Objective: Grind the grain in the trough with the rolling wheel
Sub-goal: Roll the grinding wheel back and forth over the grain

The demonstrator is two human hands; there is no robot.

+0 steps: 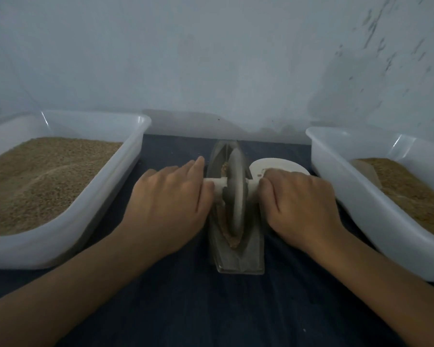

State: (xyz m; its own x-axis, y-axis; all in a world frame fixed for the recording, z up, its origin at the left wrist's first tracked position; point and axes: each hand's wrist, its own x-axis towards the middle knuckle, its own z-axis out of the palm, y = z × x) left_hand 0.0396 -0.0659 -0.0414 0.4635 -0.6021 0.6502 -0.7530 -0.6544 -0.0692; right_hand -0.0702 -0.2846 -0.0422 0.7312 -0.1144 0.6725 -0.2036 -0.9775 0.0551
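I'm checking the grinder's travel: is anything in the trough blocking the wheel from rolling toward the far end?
Nothing visible blocks it. The wheel sits upright in the trough, with only grain ahead of it. The white dish lies outside, to the right. The left hand and right hand rest on the axle ends.

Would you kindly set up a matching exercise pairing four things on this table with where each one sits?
Things:
1. rolling wheel
2. fuller tub of grain
3. white dish
4. left hand

Places:
A. behind the right hand
B. standing in the trough
C. on the axle's left end
D. at the table's left side

Pairs: 1-B, 2-D, 3-A, 4-C
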